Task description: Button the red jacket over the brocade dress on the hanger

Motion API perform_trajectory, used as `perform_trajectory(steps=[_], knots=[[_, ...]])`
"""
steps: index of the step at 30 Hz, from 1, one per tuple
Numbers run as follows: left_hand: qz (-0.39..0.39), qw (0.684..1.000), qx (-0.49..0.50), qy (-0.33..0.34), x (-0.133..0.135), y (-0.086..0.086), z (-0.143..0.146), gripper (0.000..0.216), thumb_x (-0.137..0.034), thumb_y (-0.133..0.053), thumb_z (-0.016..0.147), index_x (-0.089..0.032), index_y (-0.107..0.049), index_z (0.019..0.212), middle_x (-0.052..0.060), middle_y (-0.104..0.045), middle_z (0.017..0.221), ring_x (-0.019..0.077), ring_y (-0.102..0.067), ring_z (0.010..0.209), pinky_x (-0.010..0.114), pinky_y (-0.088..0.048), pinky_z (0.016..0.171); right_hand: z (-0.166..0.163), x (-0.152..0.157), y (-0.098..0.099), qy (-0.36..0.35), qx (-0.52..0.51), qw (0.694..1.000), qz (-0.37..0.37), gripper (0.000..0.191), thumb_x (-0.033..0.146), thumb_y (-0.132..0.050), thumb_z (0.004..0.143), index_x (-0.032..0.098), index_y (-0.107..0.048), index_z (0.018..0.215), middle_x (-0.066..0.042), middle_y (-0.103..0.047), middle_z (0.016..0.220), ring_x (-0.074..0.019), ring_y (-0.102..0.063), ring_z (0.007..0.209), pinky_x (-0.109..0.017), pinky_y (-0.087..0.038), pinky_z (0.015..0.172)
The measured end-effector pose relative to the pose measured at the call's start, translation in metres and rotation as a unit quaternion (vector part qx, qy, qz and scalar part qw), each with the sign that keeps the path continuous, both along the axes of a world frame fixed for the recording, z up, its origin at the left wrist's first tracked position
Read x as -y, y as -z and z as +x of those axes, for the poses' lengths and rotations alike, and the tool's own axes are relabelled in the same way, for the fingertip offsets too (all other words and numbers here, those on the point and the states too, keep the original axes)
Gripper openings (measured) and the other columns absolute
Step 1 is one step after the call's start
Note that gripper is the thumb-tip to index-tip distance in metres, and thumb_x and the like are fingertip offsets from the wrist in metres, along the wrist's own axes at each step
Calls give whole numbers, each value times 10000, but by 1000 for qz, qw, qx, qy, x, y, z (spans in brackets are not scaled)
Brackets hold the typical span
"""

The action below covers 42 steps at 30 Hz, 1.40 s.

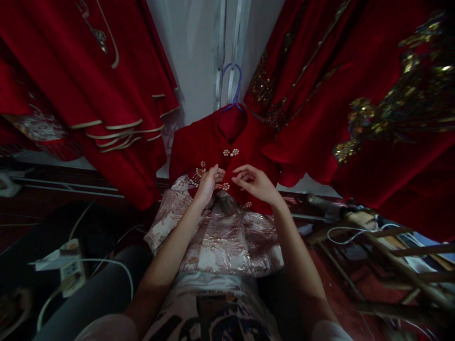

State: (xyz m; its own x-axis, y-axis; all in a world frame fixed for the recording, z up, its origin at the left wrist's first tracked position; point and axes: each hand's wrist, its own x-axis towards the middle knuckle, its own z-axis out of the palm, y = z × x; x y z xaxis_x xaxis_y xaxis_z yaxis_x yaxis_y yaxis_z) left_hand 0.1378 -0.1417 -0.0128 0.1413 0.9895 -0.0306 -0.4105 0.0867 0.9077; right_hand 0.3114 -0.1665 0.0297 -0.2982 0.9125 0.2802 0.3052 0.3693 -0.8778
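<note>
A small red velvet jacket (199, 147) hangs on a blue hanger (232, 85) in front of me. Pearl clasps run down its front; the top clasp (231, 152) is fastened. My left hand (208, 184) and my right hand (254, 182) meet at the middle clasp (224, 186), fingers pinched on it from either side. A lower clasp (248, 205) shows under my right wrist. A pale shiny brocade skirt (227, 241) hangs below the jacket.
Large red embroidered garments hang at left (88, 94) and right (373, 104). A white power strip (69, 267) with cables lies at lower left. Wooden sticks and a white cable (377, 237) clutter the right.
</note>
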Motion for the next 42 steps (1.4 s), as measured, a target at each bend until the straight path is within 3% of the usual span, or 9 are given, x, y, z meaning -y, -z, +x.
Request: perform_trajectory(steps=[3, 6, 9, 11, 15, 18, 26, 34, 42], knots=[[29, 998, -46, -37, 0, 6, 1, 249, -392, -635, 722, -170, -621, 831, -12, -614, 676, 90, -552, 555, 179, -417, 484, -17, 2, 11, 41, 35, 998, 46, 434, 387, -754, 670, 187, -528, 982, -4, -600, 810, -117, -583, 666, -260, -503, 620], [82, 989, -99, -73, -1, 11, 2, 286, -299, -668, 686, -180, -607, 938, -40, -598, 635, 80, -528, 512, 170, -405, 461, -24, 2, 16, 43, 48, 998, 29, 399, 317, -730, 665, 203, -469, 944, 29, -566, 748, -111, -574, 624, -242, -485, 575], [112, 984, -113, -78, -3, 11, 2, 290, -300, -702, 666, -175, -588, 902, -27, -612, 655, 97, -556, 535, 194, -445, 477, -23, 1, 16, 44, 53, 997, 21, 322, 260, -687, 681, 206, -459, 903, 42, -557, 701, -108, -570, 611, -236, -476, 579], [138, 975, -129, -121, -6, 11, 0, 262, -317, -726, 659, -169, -593, 829, -9, -617, 695, 109, -573, 591, 208, -466, 505, -21, 1, 15, 39, 55, 998, 21, 270, 241, -670, 698, 201, -481, 886, 28, -578, 720, -108, -578, 631, -241, -483, 606], [213, 910, -212, -286, -16, 15, -14, 149, -271, -708, 710, -173, -618, 775, 6, -629, 767, 101, -559, 676, 218, -473, 633, -18, 0, 14, 15, 50, 998, 20, 193, 234, -662, 734, 189, -537, 874, 2, -617, 758, -108, -594, 665, -243, -493, 635], [216, 885, -240, -335, -25, 25, -26, 160, -215, -704, 701, -180, -626, 836, 18, -644, 862, 106, -557, 712, 231, -474, 682, -18, 0, 13, 10, 41, 999, 20, 170, 241, -672, 749, 187, -563, 868, -4, -630, 763, -105, -597, 669, -235, -491, 626], [182, 908, -183, -329, -34, 37, -34, 192, -177, -687, 707, -170, -567, 858, 28, -647, 814, 115, -604, 718, 226, -487, 654, -23, -2, 12, 0, 20, 1000, 18, 155, 273, -683, 775, 179, -640, 890, -17, -659, 778, -113, -618, 725, -248, -498, 680], [127, 929, -156, -312, -40, 40, -42, 137, -270, -604, 776, -174, -561, 864, 21, -636, 800, 111, -618, 657, 215, -512, 579, -43, -24, 23, -11, -139, 990, -21, 238, 356, -718, 732, 190, -613, 867, -16, -668, 805, -125, -637, 732, -227, -533, 600], [101, 950, -119, -270, -39, 35, -45, 175, -301, -569, 774, -163, -561, 879, 18, -636, 773, 87, -608, 609, 190, -507, 532, -74, -57, 27, 38, 2, 995, 94, 44, 224, -611, 808, 203, -619, 846, 7, -685, 805, -111, -659, 746, -231, -511, 719]])
